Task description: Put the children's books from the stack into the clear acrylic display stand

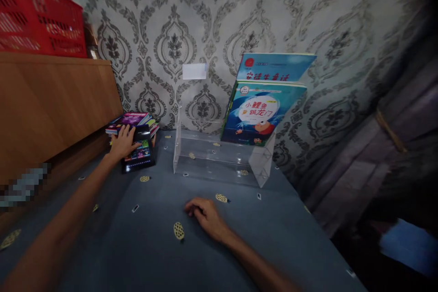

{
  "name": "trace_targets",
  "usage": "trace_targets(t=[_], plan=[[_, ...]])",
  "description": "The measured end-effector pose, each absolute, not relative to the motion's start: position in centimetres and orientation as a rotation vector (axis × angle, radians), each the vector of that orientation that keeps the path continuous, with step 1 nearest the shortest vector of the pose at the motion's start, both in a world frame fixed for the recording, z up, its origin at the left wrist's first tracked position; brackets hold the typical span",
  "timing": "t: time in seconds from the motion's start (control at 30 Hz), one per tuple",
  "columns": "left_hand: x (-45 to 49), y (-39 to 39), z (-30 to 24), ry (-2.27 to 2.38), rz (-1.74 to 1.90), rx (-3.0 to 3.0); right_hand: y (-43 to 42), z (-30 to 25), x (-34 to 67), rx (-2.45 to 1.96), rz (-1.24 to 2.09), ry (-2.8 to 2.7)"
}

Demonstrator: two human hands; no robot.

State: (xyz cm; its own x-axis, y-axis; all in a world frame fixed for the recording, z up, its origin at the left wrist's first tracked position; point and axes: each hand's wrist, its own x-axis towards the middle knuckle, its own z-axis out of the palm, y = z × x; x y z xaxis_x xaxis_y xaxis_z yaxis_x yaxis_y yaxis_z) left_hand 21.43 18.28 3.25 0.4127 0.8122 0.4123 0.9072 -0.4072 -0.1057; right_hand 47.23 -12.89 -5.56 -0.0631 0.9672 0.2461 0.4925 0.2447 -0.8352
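At the left, my left hand [122,142] reaches to a pile of books [132,120] beside the wooden cabinet. Its fingers are spread over a black book [143,153] with small colourful pictures, which slants against the front of the pile; the thumb lies across its cover. My right hand [207,219] rests on the table with loosely curled fingers, and nothing shows in it. Beyond it stands a clear acrylic book rack [212,155]. On the rack's right side, a blue picture book [262,112] with a red fish leans in front of another blue book [273,66].
The table has a grey-blue cover [153,246] with pineapple prints. A wooden cabinet [51,114] bounds the left side, with a red plastic basket [41,18] on top. Patterned wallpaper [174,41] is behind the rack, and a curtain [379,114] hangs at the right.
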Motion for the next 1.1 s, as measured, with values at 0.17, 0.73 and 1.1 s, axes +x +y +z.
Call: trace_targets(t=[0.17,0.73,1.1], plan=[[21.0,18.5,2.8,-1.461,-0.407,-2.397,-12.8,-5.5,47.3,-1.375,0.735,-1.674],[21.1,13.9,-4.6,-1.568,-0.139,-2.678,-12.7,-5.9,47.2,-1.365,0.705,-1.689],[21.0,11.4,-5.6,-1.541,-0.054,-2.746,-12.6,-6.0,47.1,-1.37,0.706,-1.691]])
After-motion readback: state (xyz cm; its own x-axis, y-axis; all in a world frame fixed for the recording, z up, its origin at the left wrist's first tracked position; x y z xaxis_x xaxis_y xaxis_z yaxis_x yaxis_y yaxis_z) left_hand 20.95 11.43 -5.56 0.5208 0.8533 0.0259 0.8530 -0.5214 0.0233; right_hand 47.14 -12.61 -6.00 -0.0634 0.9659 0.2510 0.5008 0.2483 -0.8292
